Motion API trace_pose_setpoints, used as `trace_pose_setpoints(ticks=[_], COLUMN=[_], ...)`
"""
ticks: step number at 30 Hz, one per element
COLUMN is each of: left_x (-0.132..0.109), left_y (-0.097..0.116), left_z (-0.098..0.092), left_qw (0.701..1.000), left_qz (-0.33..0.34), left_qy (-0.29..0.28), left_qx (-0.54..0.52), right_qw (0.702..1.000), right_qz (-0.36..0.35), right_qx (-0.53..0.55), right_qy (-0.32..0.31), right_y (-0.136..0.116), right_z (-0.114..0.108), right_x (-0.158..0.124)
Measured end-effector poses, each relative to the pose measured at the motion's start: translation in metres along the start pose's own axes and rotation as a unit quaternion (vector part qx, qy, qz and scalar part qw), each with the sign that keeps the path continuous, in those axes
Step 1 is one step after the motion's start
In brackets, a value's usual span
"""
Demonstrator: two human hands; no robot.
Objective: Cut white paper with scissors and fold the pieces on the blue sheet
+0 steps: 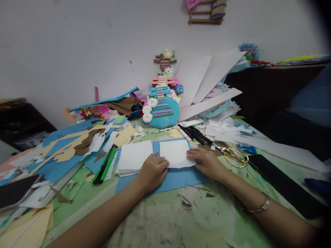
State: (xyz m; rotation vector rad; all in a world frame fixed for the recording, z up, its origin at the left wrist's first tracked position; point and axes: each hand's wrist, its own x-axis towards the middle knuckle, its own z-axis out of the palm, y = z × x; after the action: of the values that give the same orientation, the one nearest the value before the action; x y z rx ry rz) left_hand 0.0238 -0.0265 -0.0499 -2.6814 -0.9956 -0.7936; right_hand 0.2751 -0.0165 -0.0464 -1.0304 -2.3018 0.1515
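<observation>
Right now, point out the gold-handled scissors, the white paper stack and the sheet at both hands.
Scissors (224, 150), head view: near pivot.
White paper stack (134, 156), head view: top sheet.
Sheet (174, 153), head view: middle.

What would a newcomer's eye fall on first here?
Probably the turquoise guitar-like craft with white flowers, upright at the back centre. Nearer, the left hand and right hand touch a white paper sheet over blue paper, in the middle. Gold-handled scissors lie to the right.

Craft corner, indoors: messy table (165, 224) with paper scraps (68, 151), box cutter (105, 165), scissors (224, 150), markers (198, 135); handmade blue string instrument (169, 119) by plain wall (103, 41).
</observation>
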Motion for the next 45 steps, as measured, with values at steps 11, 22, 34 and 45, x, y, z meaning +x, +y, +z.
trace_pose_setpoints(ticks=[11, 22, 34, 45], left_x=[0.001, 0.000, 0.007, 0.006], left_y=[-0.007, -0.012, -0.021, -0.026], left_z=[0.006, 0.003, -0.002, 0.001], left_qw=[0.997, 0.996, 0.951, 0.935], left_qz=[-0.029, -0.025, -0.183, -0.248], left_qy=[0.002, 0.003, -0.050, -0.057], left_qx=[-0.069, -0.082, -0.243, -0.248], right_qw=[0.997, 0.999, 0.985, 0.982], right_qz=[-0.051, -0.042, 0.155, 0.172], right_qx=[-0.007, -0.001, 0.070, 0.079], right_qy=[-0.055, -0.032, -0.013, -0.021], right_y=[0.000, 0.001, 0.019, 0.016], right_z=[0.001, -0.001, 0.008, 0.007], right_x=[-0.002, 0.001, -0.001, 0.000])
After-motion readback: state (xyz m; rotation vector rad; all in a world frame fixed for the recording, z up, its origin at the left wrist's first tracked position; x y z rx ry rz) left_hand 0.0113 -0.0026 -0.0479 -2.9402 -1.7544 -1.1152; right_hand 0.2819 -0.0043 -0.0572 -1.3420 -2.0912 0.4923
